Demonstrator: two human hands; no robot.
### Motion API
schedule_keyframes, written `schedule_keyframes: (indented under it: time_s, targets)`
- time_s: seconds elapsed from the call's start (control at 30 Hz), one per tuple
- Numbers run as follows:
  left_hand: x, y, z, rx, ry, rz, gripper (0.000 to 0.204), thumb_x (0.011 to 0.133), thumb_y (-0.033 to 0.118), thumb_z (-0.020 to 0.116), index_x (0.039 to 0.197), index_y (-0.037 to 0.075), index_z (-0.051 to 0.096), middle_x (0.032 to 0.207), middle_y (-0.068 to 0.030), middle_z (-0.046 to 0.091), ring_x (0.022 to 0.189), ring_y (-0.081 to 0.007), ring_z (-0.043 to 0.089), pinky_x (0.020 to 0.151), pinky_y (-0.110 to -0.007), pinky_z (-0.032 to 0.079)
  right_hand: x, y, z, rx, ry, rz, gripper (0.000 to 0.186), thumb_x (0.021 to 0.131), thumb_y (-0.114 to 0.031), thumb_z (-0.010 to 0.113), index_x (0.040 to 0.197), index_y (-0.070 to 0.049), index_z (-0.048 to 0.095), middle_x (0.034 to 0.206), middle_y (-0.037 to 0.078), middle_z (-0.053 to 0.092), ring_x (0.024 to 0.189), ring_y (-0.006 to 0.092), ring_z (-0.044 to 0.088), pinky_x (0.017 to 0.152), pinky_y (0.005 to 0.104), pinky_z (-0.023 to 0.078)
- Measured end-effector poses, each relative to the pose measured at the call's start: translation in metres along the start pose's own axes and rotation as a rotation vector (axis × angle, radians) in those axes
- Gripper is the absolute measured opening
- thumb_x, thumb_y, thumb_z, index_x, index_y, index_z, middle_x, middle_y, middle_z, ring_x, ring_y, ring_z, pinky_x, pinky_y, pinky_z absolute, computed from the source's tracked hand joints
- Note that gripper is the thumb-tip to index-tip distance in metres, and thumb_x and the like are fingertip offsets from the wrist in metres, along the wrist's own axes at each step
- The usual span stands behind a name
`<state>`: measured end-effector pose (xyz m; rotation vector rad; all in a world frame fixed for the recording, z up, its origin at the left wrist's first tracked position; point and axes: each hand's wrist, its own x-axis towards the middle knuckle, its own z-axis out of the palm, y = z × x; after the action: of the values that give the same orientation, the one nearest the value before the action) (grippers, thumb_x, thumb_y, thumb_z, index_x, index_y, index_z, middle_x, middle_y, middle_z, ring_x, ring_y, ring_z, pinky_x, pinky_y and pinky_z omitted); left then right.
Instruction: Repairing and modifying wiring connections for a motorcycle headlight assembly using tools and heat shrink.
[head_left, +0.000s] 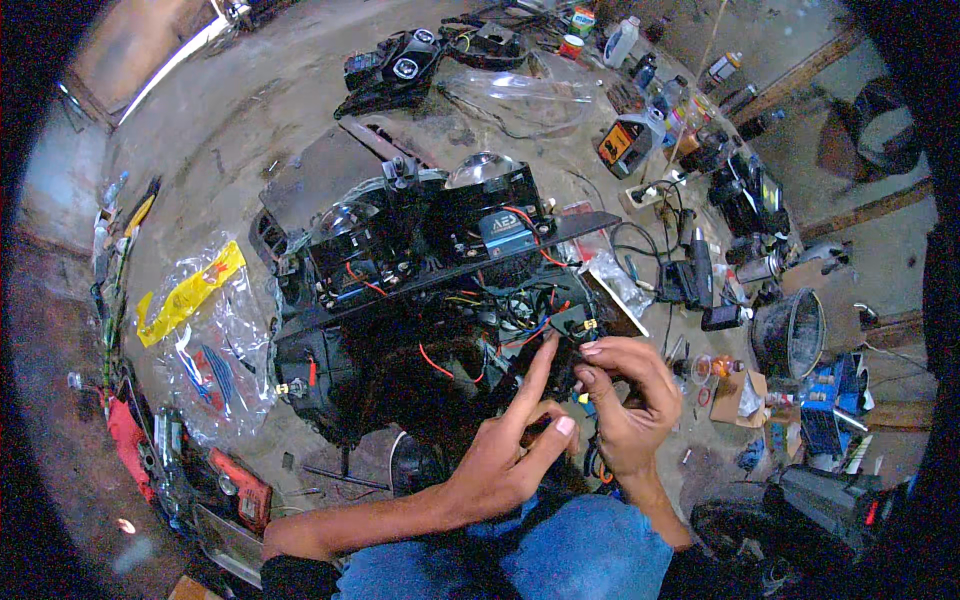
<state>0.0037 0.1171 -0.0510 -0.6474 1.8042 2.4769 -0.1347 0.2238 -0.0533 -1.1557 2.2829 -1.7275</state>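
In front of me lies a black vehicle headlight housing (pixel 312 368) with its back toward me. Two projector lens units stand along its far side; the right one (pixel 506 230) bears a blue label. Red and dark wires (pixel 436 366) run loosely through the housing. My left hand (pixel 510 450) reaches over the near edge, index finger stretched toward the wires and thumb apart, with nothing visible in it. Close beside it, at the housing's right end, my right hand (pixel 637 398) pinches thumb and fingers together. Whatever they hold is too small and dark to name.
Clear plastic wrapping (pixel 225 375) with a yellow strip lies left. A red tool (pixel 242 488) is nearer. At right are a heat gun (pixel 700 262), a black bucket (pixel 788 333) and a blue toolbox (pixel 835 402). Another lamp part (pixel 398 70) and several bottles sit farther back.
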Motion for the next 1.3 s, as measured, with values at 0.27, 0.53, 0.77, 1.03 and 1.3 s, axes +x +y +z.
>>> schedule_keyframes:
  time_s: [0.27, 0.53, 0.77, 1.03, 1.3]
  targets:
    - [0.0, -0.004, 0.001, 0.035, 0.006, 0.018, 0.083, 0.108, 0.017, 0.055, 0.172, 0.016, 0.002, 0.109, -0.0163, 0.074, 0.098, -0.0199, 0.07, 0.09, -0.035, 0.055, 0.0, 0.001, -0.001, -0.004, 0.024, 0.009, 0.02, 0.083, 0.004, 0.084, 0.101, -0.001, 0.077, 0.103, 0.014, 0.079, 0.097, 0.0258, 0.076, 0.087, 0.035, 0.059]
    - [-0.001, -0.002, 0.0, 0.002, -0.019, -0.01, 0.082, 0.109, 0.017, 0.054, 0.172, 0.014, 0.002, 0.107, -0.0144, 0.074, 0.097, -0.0198, 0.07, 0.089, -0.035, 0.055, -0.002, 0.002, 0.002, 0.09, 0.03, 0.111, 0.02, 0.084, 0.007, 0.082, 0.102, -0.001, 0.077, 0.105, 0.015, 0.079, 0.098, 0.0255, 0.076, 0.088, 0.0354, 0.059]
    - [0.0, 0.0, 0.001, -0.008, -0.029, 0.001, 0.081, 0.11, 0.016, 0.053, 0.172, 0.015, 0.001, 0.104, -0.0121, 0.073, 0.094, -0.0177, 0.069, 0.088, -0.034, 0.054, 0.0, 0.008, 0.005, 0.074, 0.041, 0.047, 0.019, 0.085, 0.006, 0.081, 0.103, 0.001, 0.077, 0.107, 0.016, 0.078, 0.098, 0.0239, 0.075, 0.084, 0.033, 0.06]
    - [0.003, -0.009, 0.003, 0.016, -0.022, 0.086, 0.083, 0.11, 0.021, 0.05, 0.172, 0.014, -0.004, 0.091, -0.005, 0.069, 0.07, -0.0096, 0.054, 0.066, -0.026, 0.048, 0.002, 0.01, 0.009, 0.066, 0.041, 0.047, 0.02, 0.085, 0.005, 0.081, 0.104, 0.0, 0.077, 0.108, 0.015, 0.077, 0.098, 0.0241, 0.075, 0.083, 0.0331, 0.06]
    - [0.003, -0.009, 0.003, 0.026, -0.017, 0.135, 0.083, 0.109, 0.018, 0.05, 0.172, 0.013, -0.005, 0.091, -0.005, 0.068, 0.069, -0.0097, 0.053, 0.066, -0.026, 0.048, 0.006, 0.013, 0.014, -0.081, 0.029, -0.046, 0.02, 0.083, 0.002, 0.084, 0.101, -0.003, 0.079, 0.104, 0.013, 0.076, 0.095, 0.0239, 0.074, 0.082, 0.0339, 0.059]
